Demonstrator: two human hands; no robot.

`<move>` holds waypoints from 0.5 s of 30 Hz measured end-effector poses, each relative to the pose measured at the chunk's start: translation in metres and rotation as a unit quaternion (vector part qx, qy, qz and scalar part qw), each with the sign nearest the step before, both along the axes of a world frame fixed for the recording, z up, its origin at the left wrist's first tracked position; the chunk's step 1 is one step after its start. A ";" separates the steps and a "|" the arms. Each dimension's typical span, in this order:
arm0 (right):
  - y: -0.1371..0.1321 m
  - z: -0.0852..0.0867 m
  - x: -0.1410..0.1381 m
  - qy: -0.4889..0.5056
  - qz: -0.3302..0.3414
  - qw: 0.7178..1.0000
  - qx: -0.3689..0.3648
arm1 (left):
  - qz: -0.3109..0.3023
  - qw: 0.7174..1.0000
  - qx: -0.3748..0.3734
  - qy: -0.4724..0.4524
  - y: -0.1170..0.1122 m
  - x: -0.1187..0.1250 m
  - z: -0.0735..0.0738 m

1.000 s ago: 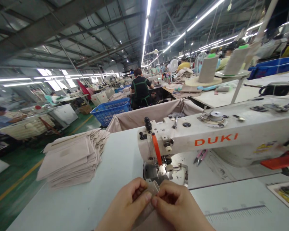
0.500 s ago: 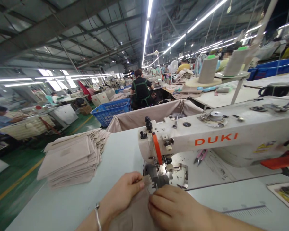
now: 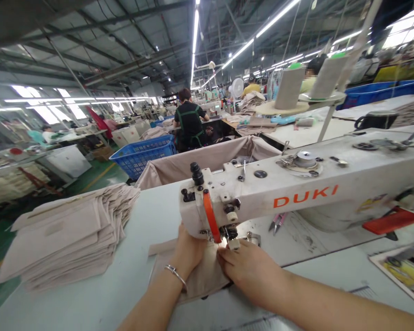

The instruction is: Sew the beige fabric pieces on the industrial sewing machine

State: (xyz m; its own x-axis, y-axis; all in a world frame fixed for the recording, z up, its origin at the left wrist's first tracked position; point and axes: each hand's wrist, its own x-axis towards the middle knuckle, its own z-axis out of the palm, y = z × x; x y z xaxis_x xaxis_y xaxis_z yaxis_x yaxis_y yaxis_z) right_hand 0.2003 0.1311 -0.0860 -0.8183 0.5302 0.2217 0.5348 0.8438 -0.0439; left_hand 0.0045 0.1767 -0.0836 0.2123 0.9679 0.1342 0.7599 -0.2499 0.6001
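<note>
A beige fabric piece [image 3: 209, 278] lies on the bed of a white sewing machine [image 3: 248, 188], with its upper part under the needle area. My left hand [image 3: 190, 246], with a bracelet at the wrist, rests on the fabric left of the needle. Its fingers are hidden behind the machine head. To the right of the needle, my right hand [image 3: 243, 264] has its fingers closed together at the fabric's edge, close to the presser foot. A small light shines on the cloth between both hands.
A tall stack of beige fabric pieces [image 3: 62, 239] stands on the table's left side. Pink-handled thread snips [image 3: 278, 223] lie behind the needle area. Past the table are a cloth-lined bin [image 3: 193, 158], a blue basket [image 3: 145, 154] and a seated co-worker [image 3: 189, 119]. Thread cones [image 3: 290, 89] stand at right.
Both hands have moved forward with the fabric, from in front of the needle to either side of it. The cloth now lies flatter under the machine head. The view has shifted slightly right.
</note>
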 end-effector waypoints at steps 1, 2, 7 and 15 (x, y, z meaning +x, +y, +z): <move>0.000 -0.002 0.001 0.001 0.003 1.000 0.000 | 0.004 1.000 0.007 0.006 -0.003 0.000 -0.002; 0.000 -0.004 0.002 0.003 0.005 1.000 -0.002 | 0.010 1.000 0.016 0.014 -0.007 -0.001 -0.004; 0.000 -0.009 0.004 0.027 0.007 0.999 -0.016 | 0.020 0.998 0.035 0.048 -0.035 -0.007 -0.005; -0.007 -0.015 0.002 0.054 0.029 0.998 0.009 | -0.105 0.984 0.040 0.137 -0.061 -0.009 -0.002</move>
